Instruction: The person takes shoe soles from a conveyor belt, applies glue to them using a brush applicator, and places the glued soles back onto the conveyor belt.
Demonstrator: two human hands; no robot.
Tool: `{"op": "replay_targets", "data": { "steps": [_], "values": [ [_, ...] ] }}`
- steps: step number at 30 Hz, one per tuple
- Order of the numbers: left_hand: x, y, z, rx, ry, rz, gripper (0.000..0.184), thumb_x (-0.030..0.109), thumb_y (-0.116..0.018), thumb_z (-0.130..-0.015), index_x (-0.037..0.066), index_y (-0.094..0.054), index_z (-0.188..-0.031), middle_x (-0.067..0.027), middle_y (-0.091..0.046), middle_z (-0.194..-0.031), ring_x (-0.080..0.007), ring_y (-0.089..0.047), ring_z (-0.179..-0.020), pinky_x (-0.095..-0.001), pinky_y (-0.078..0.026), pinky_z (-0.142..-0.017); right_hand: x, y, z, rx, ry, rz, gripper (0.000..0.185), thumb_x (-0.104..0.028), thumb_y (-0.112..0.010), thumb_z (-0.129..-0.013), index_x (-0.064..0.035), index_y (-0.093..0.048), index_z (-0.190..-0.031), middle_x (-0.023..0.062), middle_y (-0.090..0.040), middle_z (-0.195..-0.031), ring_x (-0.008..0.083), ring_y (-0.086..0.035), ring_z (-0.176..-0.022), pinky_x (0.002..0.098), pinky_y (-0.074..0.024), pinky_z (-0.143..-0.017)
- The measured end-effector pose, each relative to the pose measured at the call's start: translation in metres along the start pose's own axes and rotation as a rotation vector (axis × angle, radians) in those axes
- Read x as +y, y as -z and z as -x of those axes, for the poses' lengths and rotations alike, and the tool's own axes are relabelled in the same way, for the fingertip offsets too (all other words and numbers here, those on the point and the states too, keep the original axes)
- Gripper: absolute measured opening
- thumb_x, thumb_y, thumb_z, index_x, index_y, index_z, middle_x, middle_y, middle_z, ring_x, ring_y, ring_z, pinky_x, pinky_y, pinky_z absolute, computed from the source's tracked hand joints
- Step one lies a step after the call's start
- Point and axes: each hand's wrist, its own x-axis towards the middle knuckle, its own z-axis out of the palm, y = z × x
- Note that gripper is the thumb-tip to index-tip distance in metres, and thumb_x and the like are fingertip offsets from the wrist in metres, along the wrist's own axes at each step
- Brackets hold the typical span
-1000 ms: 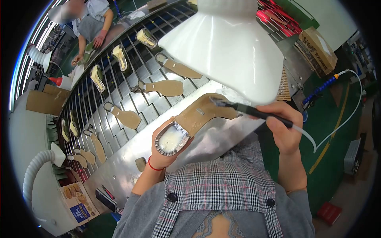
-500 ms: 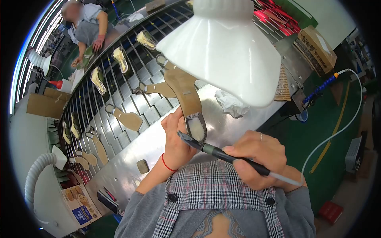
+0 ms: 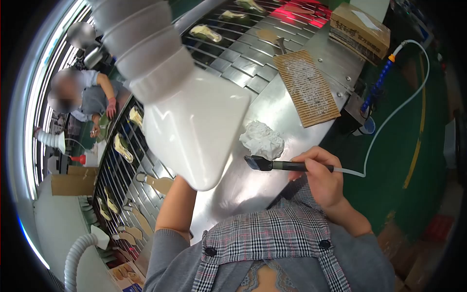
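Observation:
My right hand (image 3: 321, 177) is closed around a black glue brush (image 3: 292, 166) with a pale hose (image 3: 350, 172) running from its rear end. The brush's wide dark head points left, just below a crumpled white cloth or tissue (image 3: 262, 139) on the metal table (image 3: 253, 194). My left forearm (image 3: 177, 209) reaches forward beneath a white funnel-shaped hood (image 3: 194, 121). That hood hides my left hand and anything it may hold.
A slatted conveyor (image 3: 243, 73) carries shoe parts, among them a tan sole (image 3: 160, 184). Right of the cloth lies a corrugated cardboard sheet (image 3: 307, 87), stained white. A cardboard box (image 3: 360, 29) stands beyond. Across the conveyor, a person (image 3: 99, 92) handles a green piece.
My view has swung right and the hood now covers the left hand. The sandal sole it held is out of sight. The brush has come away from the sole.

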Motion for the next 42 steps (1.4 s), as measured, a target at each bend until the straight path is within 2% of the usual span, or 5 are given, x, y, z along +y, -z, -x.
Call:
{"op": "replay_targets", "data": {
  "steps": [6, 13, 18, 21, 42],
  "values": [
    [-0.084, -0.096, -0.104, 0.026, 0.367, 0.519, 0.031, 0.023, -0.064, -0.094, 0.003, -0.064, -0.117, -0.0004, -0.066, -0.115, -0.0098, -0.053, -0.106, -0.0248, -0.033, -0.094, -0.008, 0.032, -0.004, 0.136, -0.014, 0.025, 0.023, -0.011, -0.050, -0.091, 0.0092, -0.060, -0.098, 0.0191, -0.066, -0.089, 0.0233, -0.067, -0.077, 0.0333, -0.0541, -0.075],
    [-0.157, -0.137, -0.108, -0.047, 0.847, 0.409, 0.038, 0.026, -0.072, -0.087, 0.002, -0.063, -0.115, -0.0015, -0.064, -0.093, -0.0113, -0.055, -0.070, -0.0216, -0.042, -0.065, -0.006, 0.056, -0.017, 0.173, -0.023, -0.030, 0.022, -0.009, -0.053, -0.094, 0.0091, -0.063, -0.100, 0.0149, -0.067, -0.088, 0.0201, -0.068, -0.079, 0.0293, -0.0543, -0.077],
    [-0.153, -0.088, -0.048, 0.445, 0.802, 0.499, 0.066, 0.024, -0.072, -0.086, -0.001, -0.041, -0.138, -0.0114, -0.049, -0.131, -0.0161, -0.056, -0.097, -0.0295, -0.048, -0.080, 0.000, 0.064, -0.024, 0.227, 0.013, -0.064, 0.023, -0.009, -0.051, -0.094, 0.0097, -0.063, -0.100, 0.0150, -0.067, -0.088, 0.0196, -0.068, -0.078, 0.0288, -0.0536, -0.075],
    [-0.184, -0.047, -0.027, 0.865, 0.781, 0.541, 0.041, 0.009, -0.070, -0.084, -0.002, -0.050, -0.118, -0.0133, -0.058, -0.106, -0.0195, -0.061, -0.077, -0.0229, -0.051, -0.058, 0.003, 0.067, -0.030, 0.269, -0.008, -0.119, 0.023, -0.010, -0.051, -0.094, 0.0089, -0.063, -0.100, 0.0149, -0.067, -0.087, 0.0184, -0.067, -0.077, 0.0282, -0.0520, -0.075],
    [-0.077, 0.039, 0.070, 0.080, 0.500, 1.860, 0.046, 0.034, -0.033, -0.103, 0.001, -0.051, -0.130, -0.0165, -0.056, -0.132, -0.0355, -0.053, -0.120, -0.0496, -0.041, -0.107, 0.012, 0.001, -0.024, -0.047, -0.266, -0.478, 0.032, -0.013, -0.047, -0.092, 0.0097, -0.059, -0.111, 0.0167, -0.066, -0.096, 0.0218, -0.063, -0.085, 0.0333, -0.0491, -0.084]
  ]
}}
